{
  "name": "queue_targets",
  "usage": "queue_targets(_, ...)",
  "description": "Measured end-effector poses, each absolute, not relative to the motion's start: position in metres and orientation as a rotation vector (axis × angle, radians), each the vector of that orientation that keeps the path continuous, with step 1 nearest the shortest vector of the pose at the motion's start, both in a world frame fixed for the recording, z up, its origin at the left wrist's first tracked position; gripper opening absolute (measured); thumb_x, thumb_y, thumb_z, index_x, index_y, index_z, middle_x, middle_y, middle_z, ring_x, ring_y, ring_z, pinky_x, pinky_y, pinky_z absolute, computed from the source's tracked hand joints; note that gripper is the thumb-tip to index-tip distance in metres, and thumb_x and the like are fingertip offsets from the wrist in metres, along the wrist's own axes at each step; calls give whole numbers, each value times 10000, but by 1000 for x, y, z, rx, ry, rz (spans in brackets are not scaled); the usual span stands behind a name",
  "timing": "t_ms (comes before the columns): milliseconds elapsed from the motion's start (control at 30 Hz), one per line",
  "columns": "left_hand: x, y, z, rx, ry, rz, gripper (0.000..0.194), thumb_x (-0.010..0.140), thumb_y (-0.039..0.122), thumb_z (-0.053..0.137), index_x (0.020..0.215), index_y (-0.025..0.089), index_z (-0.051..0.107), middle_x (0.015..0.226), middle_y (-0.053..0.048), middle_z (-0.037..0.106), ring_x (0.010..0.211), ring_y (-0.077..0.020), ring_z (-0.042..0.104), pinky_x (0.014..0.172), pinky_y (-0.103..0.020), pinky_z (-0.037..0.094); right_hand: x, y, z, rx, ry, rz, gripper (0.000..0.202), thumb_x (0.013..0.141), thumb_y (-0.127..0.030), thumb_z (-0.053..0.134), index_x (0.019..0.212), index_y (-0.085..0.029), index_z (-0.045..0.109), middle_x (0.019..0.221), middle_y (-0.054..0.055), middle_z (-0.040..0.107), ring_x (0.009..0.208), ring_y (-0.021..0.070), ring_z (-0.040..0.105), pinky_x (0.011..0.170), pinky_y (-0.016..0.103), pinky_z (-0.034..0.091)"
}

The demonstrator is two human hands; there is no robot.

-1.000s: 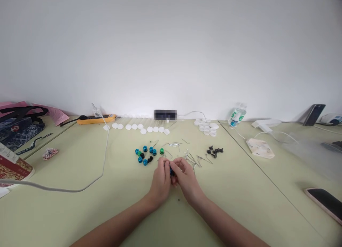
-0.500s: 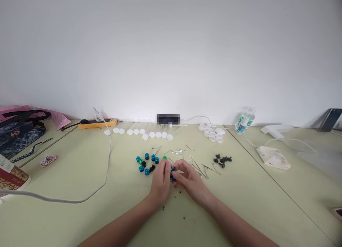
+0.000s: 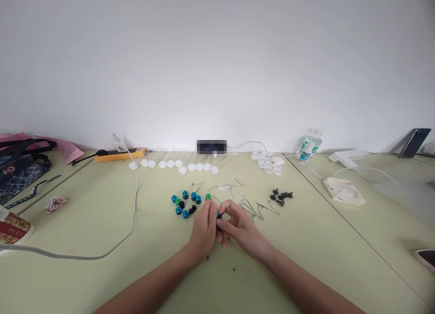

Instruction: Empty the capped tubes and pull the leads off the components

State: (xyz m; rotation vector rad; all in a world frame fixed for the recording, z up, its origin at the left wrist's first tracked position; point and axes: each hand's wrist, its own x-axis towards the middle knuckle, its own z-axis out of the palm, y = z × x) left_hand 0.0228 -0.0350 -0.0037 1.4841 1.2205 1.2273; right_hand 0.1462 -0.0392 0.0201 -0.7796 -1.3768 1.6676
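My left hand (image 3: 204, 228) and my right hand (image 3: 242, 229) meet over the near middle of the table. Pinched between their fingers is a small blue and black knob-like part (image 3: 218, 218), mostly covered by the fingertips. Just left of my left hand stand several blue and black knob-like parts (image 3: 185, 195), with black ones (image 3: 192, 209) among them. A green one (image 3: 208, 196) is just beyond my fingers. Thin L-shaped metal rods like hex keys (image 3: 249, 208) lie scattered beyond and right of my right hand. Tiny dark bits (image 3: 207, 258) rest below the hands.
Black flanged pieces (image 3: 281, 202) lie to the right. White discs (image 3: 191, 167) and white round caps (image 3: 268, 170) line the back. A grey cable (image 3: 131, 228) crosses the left side from a yellow power strip (image 3: 120, 155). A plastic bottle (image 3: 309, 147) stands at back right.
The whole view has shifted slightly. Both hands keep their pinch at nearly the same spot, and less blue of the held part shows between the fingers.
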Motion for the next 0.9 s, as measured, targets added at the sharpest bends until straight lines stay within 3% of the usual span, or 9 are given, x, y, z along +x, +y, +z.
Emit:
queue_targets(133, 23, -36, -3, 1606, 1257, 1292, 291, 898, 367, 292, 682, 200, 390, 523, 42, 396, 476, -111, 416, 491, -231, 318, 146, -39, 17, -832, -1325, 1651, 239, 810, -420, 519, 863, -219, 401, 768, -32, 483, 484, 67, 501, 424, 207, 409)
queue_targets(267, 24, -33, -6, 1485, 1252, 1266, 298, 892, 388, 292, 673, 201, 371, 558, 44, 367, 467, -103, 378, 467, -224, 302, 147, -39, 16, -833, -1467, 1511, 193, 825, -377, 515, 889, -215, 432, 710, -29, 476, 547, 84, 487, 485, 216, 393)
queue_targets(433, 25, -30, -11, 1364, 1158, 1251, 324, 880, 425, 314, 654, 195, 355, 567, 49, 356, 471, -89, 344, 457, -213, 298, 148, -40, 16, -853, -1706, 1211, 100, 839, -311, 493, 876, -218, 499, 838, 13, 481, 673, 112, 501, 608, 258, 419)
queue_targets(667, 28, -27, -15, 1191, 1049, 1218, 350, 865, 473, 324, 655, 194, 344, 485, 83, 283, 369, -59, 273, 368, -189, 231, 152, -37, 15, -878, -1870, 984, 112, 853, -301, 454, 908, -234, 526, 883, 40, 473, 685, 135, 480, 619, 288, 422)
queue_targets(900, 27, -35, -2, 1352, 989, 1247, 253, 875, 428, 338, 757, 207, 378, 511, 56, 474, 425, -120, 519, 433, -227, 381, 150, -35, 24, -914, -1433, 1588, 265, 816, -460, 499, 904, -215, 453, 726, -16, 473, 556, 90, 478, 507, 225, 388)
